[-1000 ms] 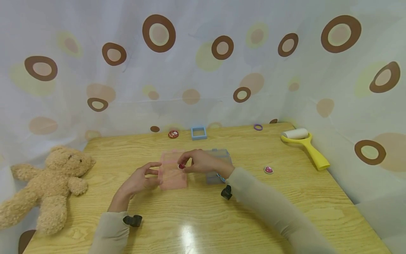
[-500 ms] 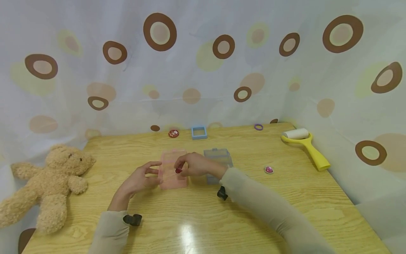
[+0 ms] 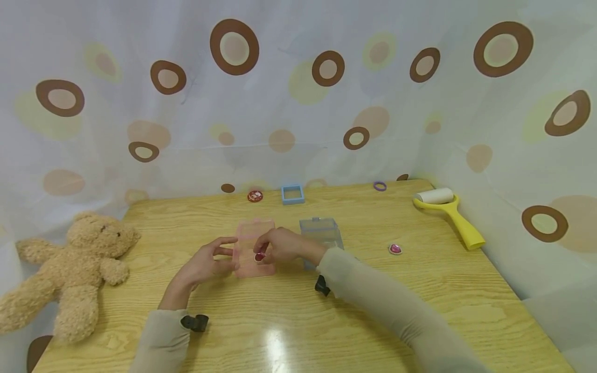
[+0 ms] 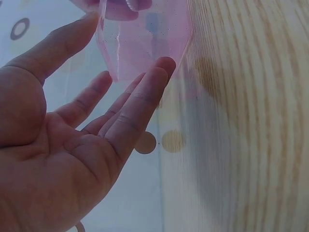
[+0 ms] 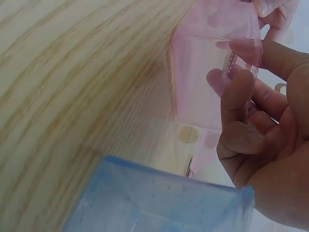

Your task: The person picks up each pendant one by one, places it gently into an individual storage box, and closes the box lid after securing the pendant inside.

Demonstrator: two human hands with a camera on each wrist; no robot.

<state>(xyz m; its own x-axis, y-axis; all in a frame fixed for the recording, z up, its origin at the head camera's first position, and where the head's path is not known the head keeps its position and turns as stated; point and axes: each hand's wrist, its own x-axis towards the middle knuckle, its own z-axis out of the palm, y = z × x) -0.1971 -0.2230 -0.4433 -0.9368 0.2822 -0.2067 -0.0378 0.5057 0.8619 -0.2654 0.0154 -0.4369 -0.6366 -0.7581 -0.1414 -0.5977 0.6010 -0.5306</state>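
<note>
Right hand (image 3: 282,243) is pinching a red gem (image 3: 259,257)
It's showing at the fingertips' six o'clock, maybe in the pink box (image 3: 254,271).

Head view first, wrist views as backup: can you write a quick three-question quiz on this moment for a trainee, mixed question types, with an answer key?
1. Which of the person's two hands pinches the reddish gem?
2. True or false: the teddy bear lies at the right end of the table.
3. Fill in the blank: the box nearest the left hand is tinted ____.

Key
1. The right hand.
2. False: the teddy bear lies at the left end.
3. Pink: the left hand is at the side of the pink box.
</note>
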